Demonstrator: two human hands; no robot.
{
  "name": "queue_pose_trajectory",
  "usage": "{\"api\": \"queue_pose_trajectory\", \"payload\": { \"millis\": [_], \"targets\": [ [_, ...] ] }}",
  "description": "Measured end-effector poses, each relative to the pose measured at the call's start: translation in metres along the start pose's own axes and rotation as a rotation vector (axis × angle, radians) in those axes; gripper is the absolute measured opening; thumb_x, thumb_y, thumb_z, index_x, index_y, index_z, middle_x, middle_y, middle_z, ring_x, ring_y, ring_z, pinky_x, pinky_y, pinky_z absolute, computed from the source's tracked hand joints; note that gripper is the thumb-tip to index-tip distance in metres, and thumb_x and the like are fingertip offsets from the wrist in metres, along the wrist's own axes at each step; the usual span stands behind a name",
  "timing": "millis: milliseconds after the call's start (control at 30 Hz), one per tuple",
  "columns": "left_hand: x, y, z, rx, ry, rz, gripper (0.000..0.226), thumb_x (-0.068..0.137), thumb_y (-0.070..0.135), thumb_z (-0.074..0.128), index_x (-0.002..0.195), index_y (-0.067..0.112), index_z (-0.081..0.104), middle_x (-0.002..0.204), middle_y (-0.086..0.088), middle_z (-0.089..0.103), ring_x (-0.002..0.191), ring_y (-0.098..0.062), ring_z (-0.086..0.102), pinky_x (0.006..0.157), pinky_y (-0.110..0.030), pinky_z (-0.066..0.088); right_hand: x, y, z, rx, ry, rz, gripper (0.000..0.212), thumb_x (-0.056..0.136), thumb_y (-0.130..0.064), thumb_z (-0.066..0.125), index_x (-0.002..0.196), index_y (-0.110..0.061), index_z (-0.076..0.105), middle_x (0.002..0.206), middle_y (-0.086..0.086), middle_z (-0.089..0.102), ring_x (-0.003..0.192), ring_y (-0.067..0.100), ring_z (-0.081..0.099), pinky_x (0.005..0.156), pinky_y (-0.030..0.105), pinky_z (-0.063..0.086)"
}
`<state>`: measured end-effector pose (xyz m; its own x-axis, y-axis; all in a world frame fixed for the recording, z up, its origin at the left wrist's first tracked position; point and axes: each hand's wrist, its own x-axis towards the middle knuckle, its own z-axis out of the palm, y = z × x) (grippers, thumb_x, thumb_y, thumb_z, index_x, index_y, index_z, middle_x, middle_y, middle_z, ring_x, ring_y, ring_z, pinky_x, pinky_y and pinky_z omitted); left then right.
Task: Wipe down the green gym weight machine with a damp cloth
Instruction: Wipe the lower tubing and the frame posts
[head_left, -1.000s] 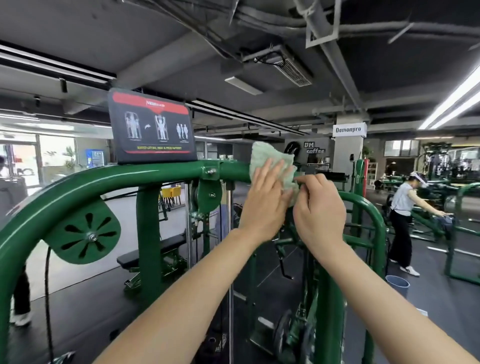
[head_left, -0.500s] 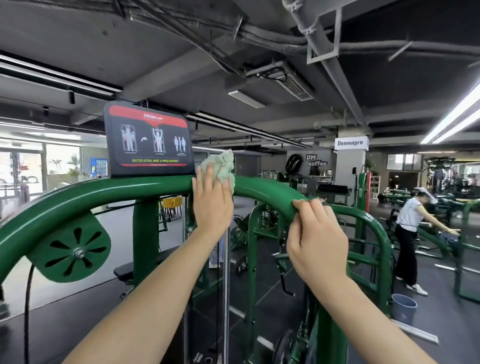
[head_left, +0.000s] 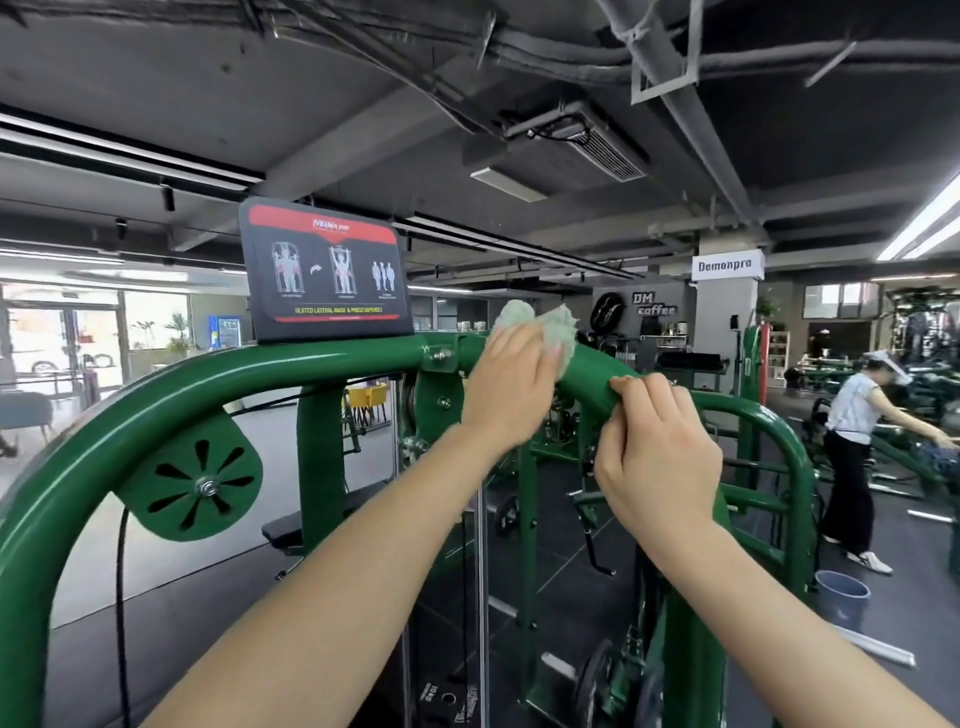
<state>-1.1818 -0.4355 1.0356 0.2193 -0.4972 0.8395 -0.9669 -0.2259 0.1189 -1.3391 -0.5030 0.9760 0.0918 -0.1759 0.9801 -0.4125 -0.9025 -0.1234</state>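
The green weight machine's curved top tube (head_left: 291, 371) arches across the view at chest height. My left hand (head_left: 511, 387) presses a pale green cloth (head_left: 558, 325) flat onto the top of that tube, just right of its bolted joint. The cloth bunches up above my fingers. My right hand (head_left: 657, 447) grips the same tube a little further right, where it bends downward, with fingers curled over the tube.
A black and red instruction placard (head_left: 324, 270) stands on the tube to the left of the cloth. A green pulley cover (head_left: 195, 480) hangs below left. At the right, another person (head_left: 852, 447) bends over a machine, with a blue bucket (head_left: 841, 597) on the floor.
My left hand slid the cloth left along the tube toward the placard, then back a little to the right. My right hand let go of the cloth and took hold of the tube.
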Motion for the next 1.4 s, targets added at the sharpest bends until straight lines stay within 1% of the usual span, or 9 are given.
{"api": "queue_pose_trajectory", "payload": {
  "millis": [100,200,433,633,833,967,1067,1233,1400],
  "targets": [
    [0.035,-0.011,-0.014,0.037,-0.126,-0.195,0.051,0.111,0.038,0.021,0.084,0.018,0.060,0.101,-0.006,0.063,0.098,-0.023,0.056,0.100,-0.044,0.046,0.001,0.009,-0.006,0.048,-0.045,-0.035,0.028,0.094,-0.013,0.050,0.117,-0.009,0.067,0.101,0.001,0.061,0.092,0.026,0.056,0.066,0.033,0.043],
    [0.057,-0.010,-0.020,0.071,-0.288,-0.262,0.039,0.106,0.031,0.026,0.071,0.023,0.044,0.090,-0.009,0.060,0.087,-0.026,0.051,0.077,-0.041,0.043,0.009,0.020,-0.012,0.107,-0.123,-0.050,0.028,0.094,-0.015,0.050,0.115,-0.012,0.069,0.099,-0.002,0.062,0.090,0.023,0.056,0.067,0.032,0.043],
    [0.061,0.015,-0.014,0.147,-0.364,-0.152,0.037,0.096,0.043,0.026,0.080,0.021,0.052,0.086,-0.001,0.057,0.084,-0.022,0.060,0.077,-0.036,0.045,0.085,0.047,0.016,0.500,-0.354,0.180,0.022,0.098,-0.017,0.054,0.105,-0.025,0.073,0.107,-0.005,0.068,0.097,0.016,0.062,0.084,0.031,0.048],
    [0.061,0.050,0.005,0.134,-0.288,-0.127,0.044,0.095,0.055,0.042,0.133,0.032,0.044,0.107,0.004,0.064,0.095,-0.022,0.063,0.082,-0.038,0.050,0.125,0.069,0.065,1.175,-0.666,0.290,0.025,0.105,-0.027,0.055,0.125,-0.023,0.071,0.121,-0.004,0.073,0.113,0.010,0.067,0.102,0.030,0.048],
    [0.053,0.055,0.021,0.011,0.068,-0.150,0.047,0.075,0.037,0.060,0.117,0.021,0.047,0.118,0.001,0.038,0.113,-0.017,0.047,0.093,-0.033,0.043,0.126,0.081,0.083,1.167,-0.831,0.087,0.042,0.104,-0.039,0.051,0.145,-0.047,0.053,0.132,-0.015,0.066,0.121,0.004,0.061,0.110,0.029,0.043],
    [0.056,0.063,0.018,-0.237,0.318,-0.252,0.043,0.065,0.027,0.054,0.109,0.023,0.053,0.120,-0.005,0.051,0.114,-0.012,0.050,0.095,-0.018,0.040,0.128,0.101,0.099,1.163,-0.960,-0.032,0.037,0.106,-0.037,0.049,0.141,-0.038,0.062,0.138,-0.014,0.062,0.120,0.010,0.061,0.106,0.032,0.048],
    [0.066,0.066,0.023,-0.068,0.512,-0.458,0.026,0.078,0.023,0.054,0.103,0.019,0.061,0.107,0.008,0.050,0.110,-0.016,0.053,0.099,-0.033,0.046,0.137,0.104,0.112,1.261,-0.982,-0.005,0.036,0.105,-0.025,0.047,0.134,-0.025,0.068,0.133,-0.003,0.068,0.118,0.021,0.065,0.103,0.036,0.052],
    [0.084,0.057,0.029,0.141,0.106,-0.733,0.022,0.096,0.022,0.044,0.097,0.011,0.063,0.108,-0.004,0.060,0.099,-0.022,0.051,0.088,-0.034,0.040,0.146,0.093,0.137,1.366,-1.064,-0.051,0.030,0.106,-0.016,0.038,0.084,-0.011,0.058,0.088,0.002,0.058,0.087,0.025,0.057,0.074,0.032,0.038],
    [0.092,0.055,0.025,0.183,-0.004,-0.775,0.040,0.111,0.033,0.038,0.126,0.006,0.064,0.128,-0.008,0.064,0.118,-0.024,0.056,0.103,-0.036,0.042,0.128,0.103,0.167,1.645,-1.119,0.013,0.034,0.105,-0.038,0.043,0.121,-0.028,0.071,0.125,-0.002,0.072,0.118,0.017,0.065,0.093,0.030,0.049]
  ]
}}
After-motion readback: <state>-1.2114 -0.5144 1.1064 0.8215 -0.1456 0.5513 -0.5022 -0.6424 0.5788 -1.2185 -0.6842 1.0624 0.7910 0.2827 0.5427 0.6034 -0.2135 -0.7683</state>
